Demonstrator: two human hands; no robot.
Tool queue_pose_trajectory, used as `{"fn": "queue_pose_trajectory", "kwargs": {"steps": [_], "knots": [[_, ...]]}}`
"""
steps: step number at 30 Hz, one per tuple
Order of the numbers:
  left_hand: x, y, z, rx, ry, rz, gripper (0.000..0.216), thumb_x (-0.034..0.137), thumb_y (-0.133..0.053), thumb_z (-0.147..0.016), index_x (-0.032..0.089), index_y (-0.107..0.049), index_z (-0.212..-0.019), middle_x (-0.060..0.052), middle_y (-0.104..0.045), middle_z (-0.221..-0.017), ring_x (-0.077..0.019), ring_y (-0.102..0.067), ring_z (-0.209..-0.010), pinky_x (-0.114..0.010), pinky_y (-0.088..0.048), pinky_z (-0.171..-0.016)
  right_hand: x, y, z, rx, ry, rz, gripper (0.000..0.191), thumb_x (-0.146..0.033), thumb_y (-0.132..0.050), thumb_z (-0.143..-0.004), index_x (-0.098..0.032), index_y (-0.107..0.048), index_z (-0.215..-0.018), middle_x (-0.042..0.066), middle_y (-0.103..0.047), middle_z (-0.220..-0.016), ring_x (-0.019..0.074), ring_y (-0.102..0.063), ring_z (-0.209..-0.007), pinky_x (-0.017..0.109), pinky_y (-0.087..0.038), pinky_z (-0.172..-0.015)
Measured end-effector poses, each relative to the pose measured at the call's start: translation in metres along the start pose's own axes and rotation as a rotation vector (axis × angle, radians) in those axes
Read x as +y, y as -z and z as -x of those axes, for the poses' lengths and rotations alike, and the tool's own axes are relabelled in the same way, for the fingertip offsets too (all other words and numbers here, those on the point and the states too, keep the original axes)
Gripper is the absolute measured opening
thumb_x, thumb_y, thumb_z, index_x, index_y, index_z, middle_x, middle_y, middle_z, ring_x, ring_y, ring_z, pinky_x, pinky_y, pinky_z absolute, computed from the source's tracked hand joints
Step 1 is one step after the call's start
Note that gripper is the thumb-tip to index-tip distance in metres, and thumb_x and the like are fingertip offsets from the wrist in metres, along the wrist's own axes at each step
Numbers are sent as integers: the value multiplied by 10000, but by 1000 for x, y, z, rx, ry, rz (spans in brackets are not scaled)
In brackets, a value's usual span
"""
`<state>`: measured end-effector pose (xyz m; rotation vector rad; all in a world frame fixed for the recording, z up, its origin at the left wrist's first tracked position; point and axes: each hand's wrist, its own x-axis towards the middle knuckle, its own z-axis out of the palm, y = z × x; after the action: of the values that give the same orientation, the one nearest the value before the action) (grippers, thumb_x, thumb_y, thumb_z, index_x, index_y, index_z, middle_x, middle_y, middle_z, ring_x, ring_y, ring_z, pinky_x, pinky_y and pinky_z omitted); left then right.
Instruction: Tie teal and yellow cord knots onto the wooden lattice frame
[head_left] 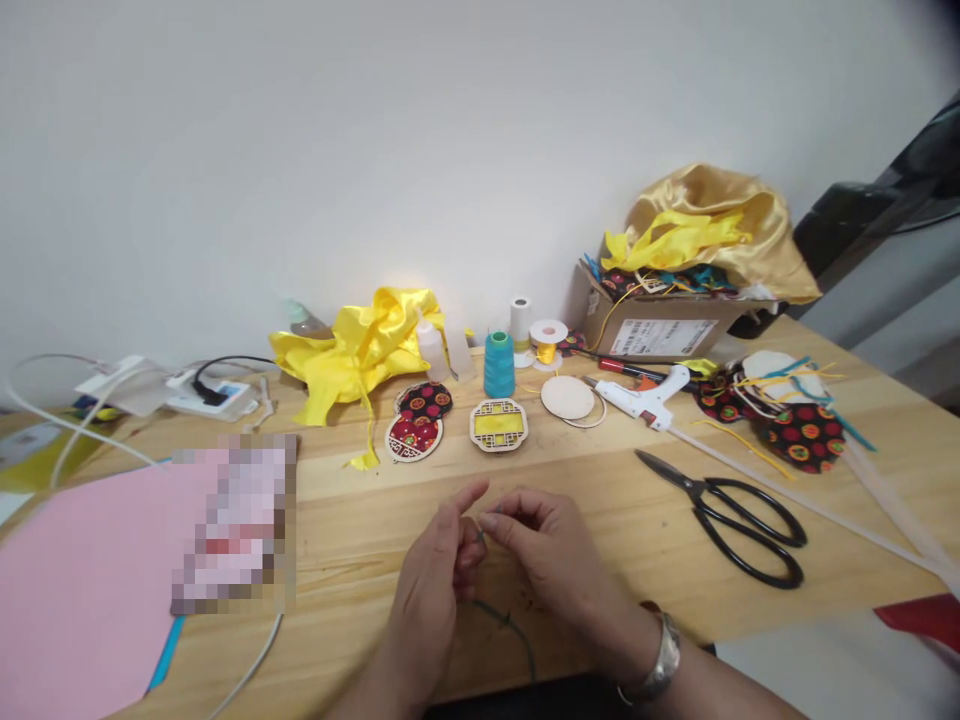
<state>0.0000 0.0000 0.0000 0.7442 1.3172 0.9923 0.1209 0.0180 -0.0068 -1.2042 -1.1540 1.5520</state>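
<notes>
Low over the front of the table, my left hand (431, 575) and my right hand (544, 545) meet at the fingertips. A thin dark green cord (507, 620) runs between them and hangs in a curve beneath, down to the table's front edge. My right thumb and forefinger pinch it. On my left hand the forefinger points out while the other fingers curl round the cord. Beyond my hands lie a wooden lattice frame with yellow cloth (499, 426) and a gourd-shaped piece (417, 424) of wood and patterned fabric. A teal thread cone (499, 365) stands behind the frame.
Black scissors (697, 490) and a white glue gun (645, 400) lie to the right, with patterned fabric pieces (806, 435). A full cardboard box (652, 325) stands behind them. Yellow satin (360, 350) is heaped at the back. Pink sheets (90, 580) and a power strip (214, 395) are on the left.
</notes>
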Motion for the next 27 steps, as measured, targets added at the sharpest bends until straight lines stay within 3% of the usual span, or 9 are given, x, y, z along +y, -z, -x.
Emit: {"fn": "queue_pose_trajectory", "kwargs": {"steps": [7, 19, 23, 27], "knots": [[0, 0, 0, -60, -21, -60, 404, 392, -622, -729, 145, -631, -1048, 76, -346, -498, -70, -255, -454, -191, -178, -416, -2, 9, -3, 84, 62, 176, 156, -264, -599, -749, -132, -663, -696, -1, -625, -678, 110, -534, -655, 218, -405, -628], [3, 3, -1, -54, -77, -309, 216, 365, -606, -743, 166, -681, -784, 58, -426, -481, -77, -300, -439, -196, -217, -409, -5, 17, -2, 113, 235, 445, 188, -230, -552, -801, -156, -610, -638, -17, -578, -647, 103, -527, -642, 205, -397, -606], [2, 3, -2, -8, -15, -189, 253, 391, -638, -705, 143, -671, -737, 84, -356, -406, -59, -252, -393, -197, -173, -390, -10, 51, 5, 290, 343, 793, 215, -274, -453, -861, -164, -624, -791, 41, -617, -799, 156, -565, -744, 266, -435, -687], [2, 6, -1, 44, 24, -35, 261, 365, -696, -640, 120, -683, -726, 94, -342, -380, -44, -220, -370, -199, -148, -380, -4, 120, 32, 508, 239, 1438, 265, -223, -416, -842, -139, -608, -1004, 127, -609, -966, 280, -556, -900, 391, -449, -759]]}}
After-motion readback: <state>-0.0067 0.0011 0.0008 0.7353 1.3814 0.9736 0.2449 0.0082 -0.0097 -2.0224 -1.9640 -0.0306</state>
